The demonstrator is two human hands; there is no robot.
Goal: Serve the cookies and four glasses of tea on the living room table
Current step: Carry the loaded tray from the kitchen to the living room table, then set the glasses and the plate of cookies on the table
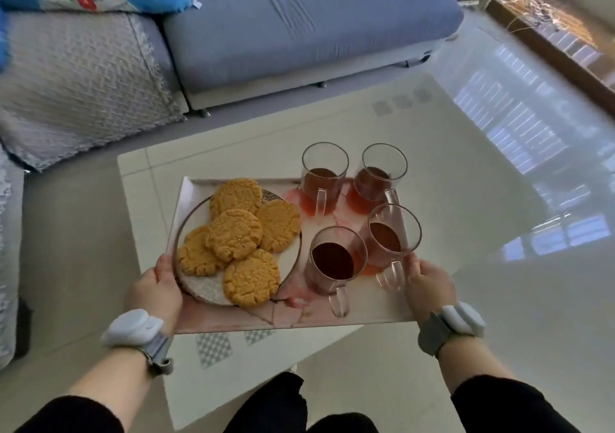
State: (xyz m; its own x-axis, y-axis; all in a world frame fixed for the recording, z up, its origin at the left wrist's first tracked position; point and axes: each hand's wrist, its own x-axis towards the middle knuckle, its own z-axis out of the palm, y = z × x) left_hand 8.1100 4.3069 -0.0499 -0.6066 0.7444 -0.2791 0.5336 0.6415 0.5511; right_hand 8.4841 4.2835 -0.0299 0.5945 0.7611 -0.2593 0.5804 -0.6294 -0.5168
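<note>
Four tea glasses [324,179], clear smooth glass with handles. Cookies [234,234], rough, cracked, matt crust. Plate [199,286], glazed ceramic by appearance, finely patterned. Tray [233,319], smooth, printed in pink marbling. Table [466,179], glossy, reflective top. Sofa [299,33], matt blue cloth; its cover [76,90], quilted, faintly shiny grey fabric. Floor [549,299], polished.

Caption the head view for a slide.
Both hands carry a tray of cookies and four tea glasses above the table.

Blue sofa [299,26] beside glossy, sunlit tiled floor [532,166].
</note>
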